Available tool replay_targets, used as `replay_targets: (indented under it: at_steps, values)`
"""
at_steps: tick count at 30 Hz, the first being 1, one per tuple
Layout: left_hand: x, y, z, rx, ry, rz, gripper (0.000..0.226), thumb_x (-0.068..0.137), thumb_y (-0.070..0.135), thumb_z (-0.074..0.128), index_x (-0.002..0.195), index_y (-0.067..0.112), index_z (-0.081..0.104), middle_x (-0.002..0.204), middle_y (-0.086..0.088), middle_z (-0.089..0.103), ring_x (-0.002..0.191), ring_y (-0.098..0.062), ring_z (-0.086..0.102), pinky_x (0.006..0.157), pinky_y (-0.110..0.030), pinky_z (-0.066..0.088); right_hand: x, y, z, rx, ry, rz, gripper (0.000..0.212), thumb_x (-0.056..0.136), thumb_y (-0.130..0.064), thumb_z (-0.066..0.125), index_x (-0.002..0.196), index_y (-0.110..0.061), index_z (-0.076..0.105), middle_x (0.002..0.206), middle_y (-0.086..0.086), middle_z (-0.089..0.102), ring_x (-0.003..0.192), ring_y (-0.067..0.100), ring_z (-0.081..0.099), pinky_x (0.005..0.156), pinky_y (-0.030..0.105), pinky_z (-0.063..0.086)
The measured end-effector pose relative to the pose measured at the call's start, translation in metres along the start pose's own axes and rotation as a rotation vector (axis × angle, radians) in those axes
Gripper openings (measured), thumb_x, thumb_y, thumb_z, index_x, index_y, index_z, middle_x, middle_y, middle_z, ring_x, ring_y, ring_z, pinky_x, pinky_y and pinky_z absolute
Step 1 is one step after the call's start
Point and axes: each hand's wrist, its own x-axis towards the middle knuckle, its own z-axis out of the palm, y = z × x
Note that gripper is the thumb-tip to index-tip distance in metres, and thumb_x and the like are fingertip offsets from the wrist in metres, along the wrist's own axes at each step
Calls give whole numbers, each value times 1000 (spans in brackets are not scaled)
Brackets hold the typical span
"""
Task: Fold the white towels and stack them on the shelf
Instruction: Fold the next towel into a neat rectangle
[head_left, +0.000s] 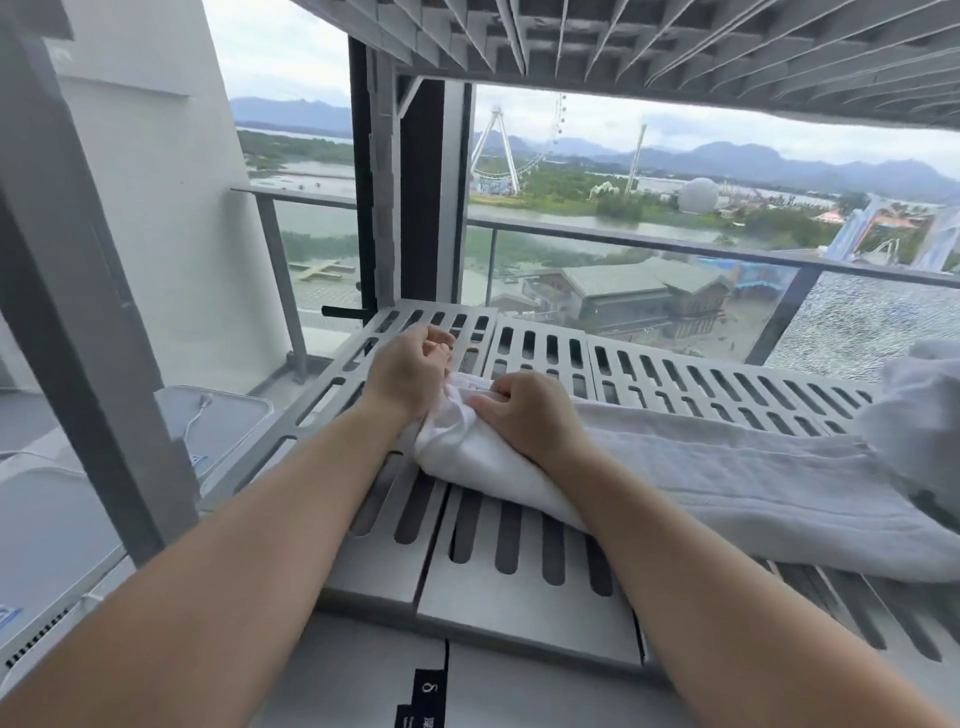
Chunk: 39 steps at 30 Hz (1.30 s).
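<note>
A white towel (727, 483) lies stretched along the grey slotted shelf (519, 566), running from the middle to the right edge of the view. Its left end is bunched up under my hands. My left hand (410, 374) has curled fingers and pinches the towel's bunched end by its upper corner. Beside it, my right hand (524, 410) grips the same end from above, knuckles up. More crumpled white towel cloth (919, 415) is heaped at the far right of the shelf.
A grey upright post (88, 322) stands at the left, with white appliances (47, 519) below it. Another slotted shelf (675, 36) hangs overhead. Behind the shelf is a balcony glass railing (675, 244) with a dark window frame (415, 197).
</note>
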Motion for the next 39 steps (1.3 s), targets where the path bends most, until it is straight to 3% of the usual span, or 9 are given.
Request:
replay_targets:
  at_steps: [3,10,13,16,19,23,26,35,39]
  values:
    - [-20,-1,-10,236,96,66,5,95,29,58,97,27,62,83,17,63,80,-4,62,62,-17,41,-6,2,1,-4,21,-20,19,86,-35,70,78,-27,55,73,-11,60,69,9,56,58,24,36]
    - [-79,9,-31,512,-7,168,47,98,51,46,61,22,53,61,6,57,62,-13,54,53,-28,34,-15,-5,-14,12,4,3,14,93,-10,58,89,-23,58,80,-8,59,71,9,55,54,17,34]
    - [-102,16,-36,638,-97,227,63,88,81,33,77,25,60,77,11,59,71,-9,56,59,-29,46,-19,-8,-21,-7,-72,-2,27,90,-3,50,89,-25,65,88,-8,61,77,7,56,58,21,40]
    - [-114,22,-36,801,-120,169,69,77,89,46,108,29,61,98,11,57,88,-12,56,69,-33,48,-27,-14,-23,-64,-92,-4,31,86,-4,48,85,-20,73,93,-3,70,81,15,61,68,28,48]
    - [-123,30,-34,811,-109,132,64,77,77,62,117,27,60,109,5,63,100,-19,60,78,-35,50,-38,-23,-19,-115,-89,22,32,79,-4,43,78,-17,72,97,4,69,91,25,61,87,40,52]
    - [-127,38,-31,667,-33,122,35,83,40,74,112,23,65,105,-1,70,100,-23,64,82,-36,52,-45,-24,-16,-134,-28,7,29,83,-7,45,86,-16,72,104,8,67,102,29,60,94,43,49]
    - [-122,41,-26,610,10,132,32,85,18,64,117,18,66,109,-4,71,104,-26,64,85,-38,54,-42,-18,-18,-9,48,12,29,91,-10,51,101,-17,77,108,6,73,100,25,65,91,39,52]
    - [-98,43,-28,446,-96,212,42,81,1,55,121,14,58,113,-9,67,103,-25,63,85,-33,51,-20,-19,-20,125,126,214,26,88,-4,55,84,-22,73,97,-1,72,90,16,63,81,29,49]
    - [-81,37,-49,253,-166,215,41,84,3,60,123,15,61,97,-1,71,88,-16,66,83,-34,57,-6,-21,-23,121,253,223,27,88,-3,54,86,-23,73,93,-5,72,80,11,57,64,16,38]
